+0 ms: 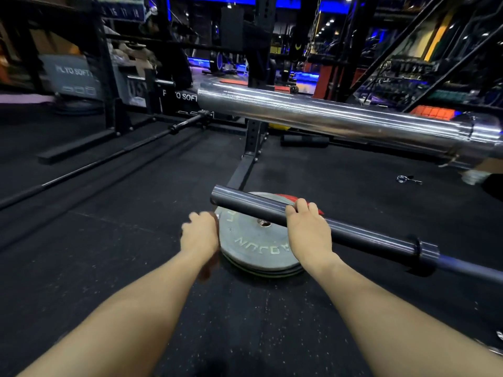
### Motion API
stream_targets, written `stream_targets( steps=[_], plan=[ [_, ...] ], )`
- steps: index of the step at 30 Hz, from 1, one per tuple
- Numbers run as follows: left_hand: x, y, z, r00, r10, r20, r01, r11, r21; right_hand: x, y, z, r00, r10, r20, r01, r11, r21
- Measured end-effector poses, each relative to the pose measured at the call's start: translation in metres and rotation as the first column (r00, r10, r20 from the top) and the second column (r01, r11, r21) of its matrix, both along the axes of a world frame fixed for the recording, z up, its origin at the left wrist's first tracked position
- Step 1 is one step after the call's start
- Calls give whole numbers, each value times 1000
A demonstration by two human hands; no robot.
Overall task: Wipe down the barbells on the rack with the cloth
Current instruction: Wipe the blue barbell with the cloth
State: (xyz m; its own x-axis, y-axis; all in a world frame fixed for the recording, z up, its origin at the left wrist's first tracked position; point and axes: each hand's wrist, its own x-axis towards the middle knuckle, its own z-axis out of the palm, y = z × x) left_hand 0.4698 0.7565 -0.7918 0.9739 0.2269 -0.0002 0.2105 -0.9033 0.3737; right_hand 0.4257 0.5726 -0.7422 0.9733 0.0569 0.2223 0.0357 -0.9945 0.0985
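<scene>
**Hands at the lower barbell sleeve, over the plates**

Two bare forearms reach in from the bottom edge, nearest the camera, above the black rubber floor [95, 240]. Far left, a long black barbell [109, 156] lies on the floor, running toward the base of a black rack frame [109, 85]. The left hand [200, 234] is motion-blurred, just beside the left rim of a stack of grey weight plates [253, 248] lying flat on the floor; its fingers look curled, but whether that grip holds anything I cannot tell. No cloth can be made out in either hand. To its right, the right hand [309, 232] rests over the dark barbell sleeve [253, 204], fingers curled across the top of it, gripping it. That sleeve passes above the plate stack, with a red plate [285, 198] showing behind it, and runs on to a collar [417, 247] at lower right. Higher up, a chrome barbell sleeve [326, 117] slants across from centre to the right edge. A spring clip [405, 179] lies on the floor at right.
</scene>
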Motion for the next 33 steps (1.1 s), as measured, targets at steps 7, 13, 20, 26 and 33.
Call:
stream_targets(
  steps=[7, 13, 20, 26, 33],
  plan=[
    [-48, -47, 10, 976, -207, -72, 198, 973, -117, -37, -21, 2, 998, 13, -67, -10, 999, 42],
    [-89, -98, 28, 929, -369, -1, 366, 923, -121, -85, -72, 8, 988, -94, -122, 106, 990, 90],
    [-118, -156, 52, 886, -457, 80, 464, 868, -177, -119, -117, 18, 983, -79, -166, 128, 944, 304],
    [-114, -171, 62, 936, -348, 45, 232, 516, -825, -112, -110, 23, 970, 169, -172, 40, 589, 807],
    [-94, -167, 73, 894, -447, -43, -70, -44, -997, -86, -107, 21, 993, 117, -8, -8, 142, 990]
  ],
)
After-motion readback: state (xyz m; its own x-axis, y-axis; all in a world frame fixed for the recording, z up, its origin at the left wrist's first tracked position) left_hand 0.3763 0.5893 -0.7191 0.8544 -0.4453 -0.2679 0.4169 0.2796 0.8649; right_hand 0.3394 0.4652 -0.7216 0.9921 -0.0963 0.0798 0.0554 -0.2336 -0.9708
